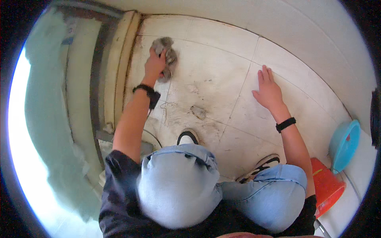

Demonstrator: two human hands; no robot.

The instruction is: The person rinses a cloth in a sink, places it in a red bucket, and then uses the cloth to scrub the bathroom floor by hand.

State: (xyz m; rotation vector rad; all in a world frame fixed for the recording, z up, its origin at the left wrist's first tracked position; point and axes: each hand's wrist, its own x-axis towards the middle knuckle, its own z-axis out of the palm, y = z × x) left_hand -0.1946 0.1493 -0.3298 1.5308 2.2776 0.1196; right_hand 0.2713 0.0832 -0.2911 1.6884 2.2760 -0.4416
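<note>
My left hand (154,66) is closed on a crumpled grey rag (170,57) against the tiled floor (214,67), close to the door frame at the left. The rag bunches out beyond my fingers on the far and right sides. Over the floor at the right, my right hand (269,90) is stretched out with its fingers extended and thumb apart, holding nothing. Whether its palm rests on the tiles I cannot tell. Dark smears and a small greyish scrap (198,112) mark the tiles between my hands.
A cream door frame (121,67) borders the floor on the left. The pale wall (317,35) curves around the far and right sides. A light blue basin (344,146) leans at the right, beside a red plastic container (327,188). My shoes (188,137) and bent knees are near.
</note>
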